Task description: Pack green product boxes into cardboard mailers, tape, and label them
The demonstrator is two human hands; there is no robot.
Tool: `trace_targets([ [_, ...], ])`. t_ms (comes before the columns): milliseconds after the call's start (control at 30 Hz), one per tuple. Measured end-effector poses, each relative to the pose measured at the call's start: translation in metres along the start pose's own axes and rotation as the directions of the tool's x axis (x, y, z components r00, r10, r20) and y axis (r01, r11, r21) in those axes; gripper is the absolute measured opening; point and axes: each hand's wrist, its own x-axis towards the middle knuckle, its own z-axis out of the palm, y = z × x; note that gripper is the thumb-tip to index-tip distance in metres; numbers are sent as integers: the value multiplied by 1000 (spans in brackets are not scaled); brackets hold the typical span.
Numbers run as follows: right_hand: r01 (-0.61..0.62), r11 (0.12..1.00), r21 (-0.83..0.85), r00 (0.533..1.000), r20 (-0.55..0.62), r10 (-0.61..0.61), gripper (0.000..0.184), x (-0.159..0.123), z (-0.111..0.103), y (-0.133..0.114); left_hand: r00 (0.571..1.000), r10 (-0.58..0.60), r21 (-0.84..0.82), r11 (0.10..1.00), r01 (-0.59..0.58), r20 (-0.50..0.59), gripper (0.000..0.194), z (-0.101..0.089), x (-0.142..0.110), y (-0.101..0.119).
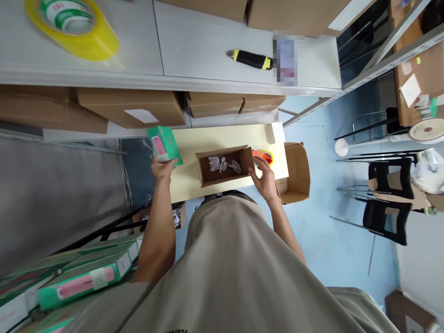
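My left hand [163, 169] grips a green box [165, 145] with a pink picture on it, held up at the table's left end. In front of me on the pale yellow table [183, 185] stands an open, narrow cardboard box [222, 181]. Inside it lie a few pieces of crumpled white paper [224, 165]. My right hand [265, 179] holds the right end of the cardboard box, thumb and fingers at its wall. Just beyond the right hand is an orange tape dispenser [262, 155] with yellow tape, partly hidden by the fingers.
Above the table, a grey shelf [194, 55] carries a big yellow tape roll [104, 39] and a black-and-yellow cutter [252, 59]. Cardboard boxes [132, 106] fill the level below. Another open carton [298, 171] stands at right. Several green boxes [86, 280] are stacked lower left.
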Motion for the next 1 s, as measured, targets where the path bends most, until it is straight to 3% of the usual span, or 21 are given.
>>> trace_targets([
  [100, -43, 991, 124, 998, 41, 38, 46, -2, 0, -3, 997, -15, -308, 951, -11, -82, 65, -29, -16, 12],
  [167, -85, 973, 214, 993, 102, 64, 50, 0, 4, -1, 986, 148, -450, 877, -165, -72, 83, -50, -38, 34],
  [267, -130, 942, 308, 975, 214, 64, 52, 11, 13, 7, 896, 423, -435, 838, -330, 136, 94, -68, -81, 77],
  [400, -114, 935, 334, 969, 245, 31, 50, 28, 16, 30, 713, 558, -209, 827, -522, 425, 81, -48, -120, 126],
  [500, -120, 943, 311, 972, 229, 48, 56, 36, 8, 52, 638, 561, 9, 748, -664, 527, 76, -18, -123, 136],
  [600, -126, 953, 274, 953, 301, 39, 71, 42, 4, 67, 660, 481, 202, 699, -686, 577, 75, 5, -114, 124],
  [733, 75, 991, 111, 897, 427, -116, 98, 55, 20, 62, 714, 377, 336, 689, -642, 589, 78, 26, -102, 101],
  [800, 141, 989, -40, 887, 450, -108, 108, 66, 34, 55, 730, 349, 367, 689, -625, 587, 81, 38, -97, 93],
  [867, 172, 965, -199, 893, 446, -67, 101, 79, 47, 51, 743, 330, 396, 683, -613, 582, 81, 51, -93, 86],
  [1000, 301, 862, -407, 882, 463, -89, 64, 99, 67, 51, 740, 315, 419, 664, -619, 595, 79, 75, -82, 71],
])
